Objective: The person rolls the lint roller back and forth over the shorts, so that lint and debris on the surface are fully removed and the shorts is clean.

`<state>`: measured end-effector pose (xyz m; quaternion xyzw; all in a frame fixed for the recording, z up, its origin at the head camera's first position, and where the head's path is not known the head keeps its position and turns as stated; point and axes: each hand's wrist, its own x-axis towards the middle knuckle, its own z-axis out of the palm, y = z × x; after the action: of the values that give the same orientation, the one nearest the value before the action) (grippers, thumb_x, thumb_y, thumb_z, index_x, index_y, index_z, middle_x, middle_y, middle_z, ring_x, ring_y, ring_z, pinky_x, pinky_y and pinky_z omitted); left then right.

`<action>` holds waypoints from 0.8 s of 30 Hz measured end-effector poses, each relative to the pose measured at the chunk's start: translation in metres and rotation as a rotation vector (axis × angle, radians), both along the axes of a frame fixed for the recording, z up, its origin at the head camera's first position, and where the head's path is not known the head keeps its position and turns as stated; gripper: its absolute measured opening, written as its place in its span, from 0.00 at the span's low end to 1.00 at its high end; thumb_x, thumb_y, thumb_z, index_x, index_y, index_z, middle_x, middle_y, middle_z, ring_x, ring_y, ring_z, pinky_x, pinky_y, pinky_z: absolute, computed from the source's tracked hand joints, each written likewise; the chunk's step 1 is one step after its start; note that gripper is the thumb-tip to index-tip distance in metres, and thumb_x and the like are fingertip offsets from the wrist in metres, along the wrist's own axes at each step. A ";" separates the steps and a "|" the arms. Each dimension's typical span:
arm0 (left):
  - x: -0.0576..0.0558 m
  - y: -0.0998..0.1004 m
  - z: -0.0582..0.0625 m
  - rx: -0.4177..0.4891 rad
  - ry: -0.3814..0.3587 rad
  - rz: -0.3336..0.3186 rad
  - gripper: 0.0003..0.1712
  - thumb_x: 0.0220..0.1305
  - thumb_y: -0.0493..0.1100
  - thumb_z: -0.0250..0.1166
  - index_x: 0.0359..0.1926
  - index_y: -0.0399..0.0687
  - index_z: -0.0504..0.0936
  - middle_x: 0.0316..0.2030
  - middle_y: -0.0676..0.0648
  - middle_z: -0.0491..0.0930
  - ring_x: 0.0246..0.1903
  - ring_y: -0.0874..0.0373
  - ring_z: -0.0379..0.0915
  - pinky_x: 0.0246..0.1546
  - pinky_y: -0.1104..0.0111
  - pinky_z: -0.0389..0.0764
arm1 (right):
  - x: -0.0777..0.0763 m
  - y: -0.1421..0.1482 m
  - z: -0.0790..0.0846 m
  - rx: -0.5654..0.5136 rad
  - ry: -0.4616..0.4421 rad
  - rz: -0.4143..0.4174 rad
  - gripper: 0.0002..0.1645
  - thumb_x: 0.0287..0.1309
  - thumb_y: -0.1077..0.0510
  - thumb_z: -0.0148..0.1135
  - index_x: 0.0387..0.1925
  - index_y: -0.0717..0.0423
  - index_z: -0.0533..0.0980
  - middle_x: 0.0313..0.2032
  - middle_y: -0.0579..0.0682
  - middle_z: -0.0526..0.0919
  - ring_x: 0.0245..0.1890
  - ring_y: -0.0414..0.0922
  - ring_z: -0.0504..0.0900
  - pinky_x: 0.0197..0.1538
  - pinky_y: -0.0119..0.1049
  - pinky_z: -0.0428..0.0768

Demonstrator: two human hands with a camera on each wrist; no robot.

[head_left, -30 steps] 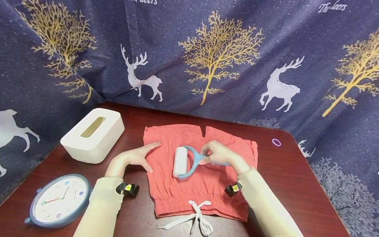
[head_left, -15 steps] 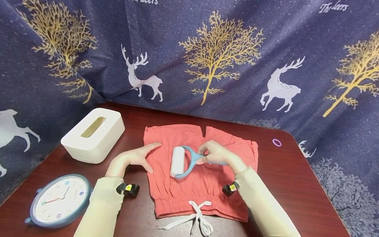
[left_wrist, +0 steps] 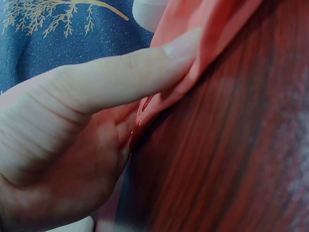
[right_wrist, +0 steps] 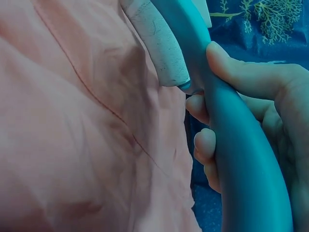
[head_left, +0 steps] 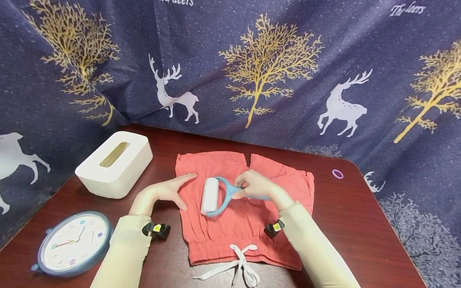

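Observation:
Coral-red shorts (head_left: 245, 224) with a white drawstring (head_left: 241, 260) lie flat on the dark red table, waistband toward me. My right hand (head_left: 257, 186) grips the blue handle of a lint roller (head_left: 210, 196), whose white roll is on the left leg of the shorts. In the right wrist view, thumb and fingers wrap the lint roller's handle (right_wrist: 246, 154). My left hand (head_left: 165, 190) rests on the left edge of the shorts, fingers spread. The left wrist view shows its thumb (left_wrist: 140, 72) lying straight along the fabric (left_wrist: 217, 29).
A white tissue box (head_left: 115, 164) stands at the back left. Nearer on the left lies a round blue-rimmed clock (head_left: 73, 244). A small purple ring (head_left: 337, 173) is at the far right of the table (head_left: 353, 224). A dark deer-print cloth (head_left: 209, 80) hangs behind.
My right hand has moved left, and the lint roller has travelled with it across the shorts toward the left hand. The left hand stays where it was.

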<state>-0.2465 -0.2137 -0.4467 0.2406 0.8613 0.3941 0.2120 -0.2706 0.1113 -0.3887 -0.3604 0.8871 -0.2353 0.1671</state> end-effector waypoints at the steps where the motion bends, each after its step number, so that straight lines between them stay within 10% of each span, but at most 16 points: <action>1: 0.000 0.000 0.000 -0.001 -0.004 0.001 0.69 0.37 0.51 0.82 0.75 0.38 0.52 0.74 0.31 0.49 0.73 0.34 0.44 0.68 0.39 0.55 | 0.000 -0.001 0.000 -0.001 0.005 0.005 0.10 0.50 0.48 0.73 0.29 0.48 0.82 0.27 0.37 0.83 0.34 0.37 0.78 0.42 0.34 0.77; 14: 0.002 0.000 0.004 -0.001 0.012 -0.011 0.68 0.38 0.51 0.81 0.75 0.36 0.51 0.74 0.30 0.48 0.72 0.33 0.44 0.67 0.38 0.56 | -0.003 -0.017 -0.005 -0.031 -0.030 0.042 0.09 0.51 0.50 0.73 0.28 0.49 0.82 0.25 0.40 0.82 0.20 0.36 0.76 0.32 0.31 0.79; 24: -0.001 -0.002 -0.003 0.017 -0.007 0.008 0.71 0.36 0.52 0.82 0.75 0.34 0.49 0.73 0.30 0.51 0.72 0.35 0.46 0.68 0.39 0.56 | -0.003 -0.035 -0.006 -0.038 -0.011 0.055 0.08 0.50 0.51 0.73 0.29 0.50 0.83 0.25 0.38 0.83 0.33 0.37 0.79 0.41 0.31 0.79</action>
<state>-0.2474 -0.2154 -0.4495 0.2376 0.8581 0.4031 0.2114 -0.2736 0.0764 -0.3951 -0.3866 0.8712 -0.2493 0.1714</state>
